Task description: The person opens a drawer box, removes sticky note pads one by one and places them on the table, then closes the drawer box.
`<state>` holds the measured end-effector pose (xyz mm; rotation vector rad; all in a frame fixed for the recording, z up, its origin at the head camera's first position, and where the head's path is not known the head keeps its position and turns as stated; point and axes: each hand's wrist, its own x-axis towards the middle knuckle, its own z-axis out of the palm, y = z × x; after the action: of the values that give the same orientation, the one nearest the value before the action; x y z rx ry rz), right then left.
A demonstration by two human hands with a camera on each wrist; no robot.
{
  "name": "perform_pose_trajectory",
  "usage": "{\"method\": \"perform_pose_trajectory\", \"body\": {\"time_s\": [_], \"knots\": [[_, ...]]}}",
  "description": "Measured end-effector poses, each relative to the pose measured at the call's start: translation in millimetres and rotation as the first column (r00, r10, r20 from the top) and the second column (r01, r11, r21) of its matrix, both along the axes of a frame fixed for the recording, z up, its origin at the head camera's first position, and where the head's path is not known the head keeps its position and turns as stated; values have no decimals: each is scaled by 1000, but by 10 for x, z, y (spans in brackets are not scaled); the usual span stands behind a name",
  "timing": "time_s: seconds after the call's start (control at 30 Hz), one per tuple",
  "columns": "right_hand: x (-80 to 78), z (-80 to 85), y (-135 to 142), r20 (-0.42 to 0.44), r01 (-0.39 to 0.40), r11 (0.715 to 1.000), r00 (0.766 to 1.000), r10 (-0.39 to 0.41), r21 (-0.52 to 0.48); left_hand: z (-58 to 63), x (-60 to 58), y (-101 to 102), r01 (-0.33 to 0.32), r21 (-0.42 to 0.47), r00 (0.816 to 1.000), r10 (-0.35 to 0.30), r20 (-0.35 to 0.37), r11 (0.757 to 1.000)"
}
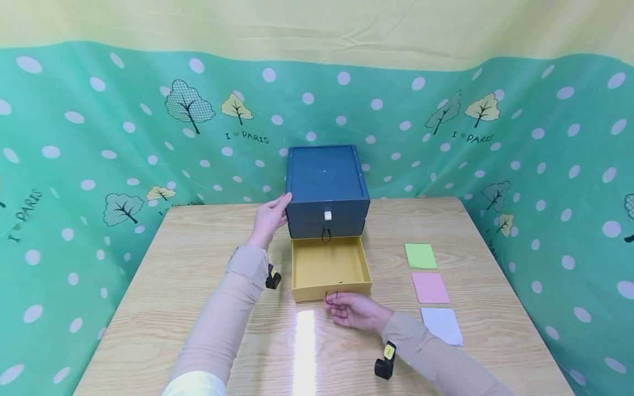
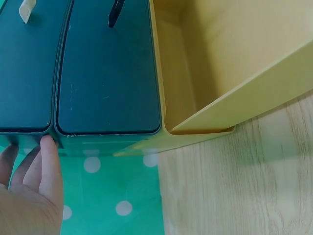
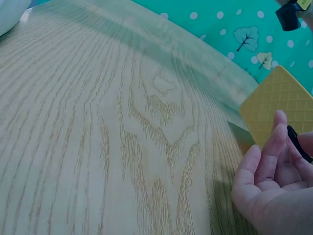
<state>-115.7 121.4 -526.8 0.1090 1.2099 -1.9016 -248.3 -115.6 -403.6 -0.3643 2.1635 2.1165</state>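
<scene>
A dark blue drawer cabinet (image 1: 324,173) stands at the back of the table, with a yellow drawer (image 1: 329,290) pulled out at its bottom. Inside, the drawer shows a bare floor apart from a tiny dark speck near its front. My left hand (image 1: 269,217) rests on the cabinet's left side; the left wrist view has its fingers (image 2: 50,161) stretched against the side edge. At the drawer front, my right hand (image 1: 358,311) pinches the black loop pull (image 3: 295,139) between thumb and finger, its other fingers loosely bent.
Green (image 1: 421,256), pink (image 1: 430,287) and white (image 1: 442,325) square paper pads lie in a column on the right of the wooden table (image 1: 208,236). The two upper drawers are closed, one with a white tab (image 1: 327,215). A patterned green curtain (image 1: 346,110) hangs behind and at both sides.
</scene>
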Motion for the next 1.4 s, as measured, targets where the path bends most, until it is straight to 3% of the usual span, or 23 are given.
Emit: {"method": "perform_pose_trajectory", "body": {"time_s": [0.8, 1.4], "knots": [[-84, -92, -22, 20, 48, 999, 999, -47, -4, -2, 12, 5, -10, 9, 1000, 10, 3, 1000], [-165, -111, -47, 2, 30, 999, 1000, -30, -30, 10, 28, 9, -4, 0, 1000, 4, 3, 1000]]}}
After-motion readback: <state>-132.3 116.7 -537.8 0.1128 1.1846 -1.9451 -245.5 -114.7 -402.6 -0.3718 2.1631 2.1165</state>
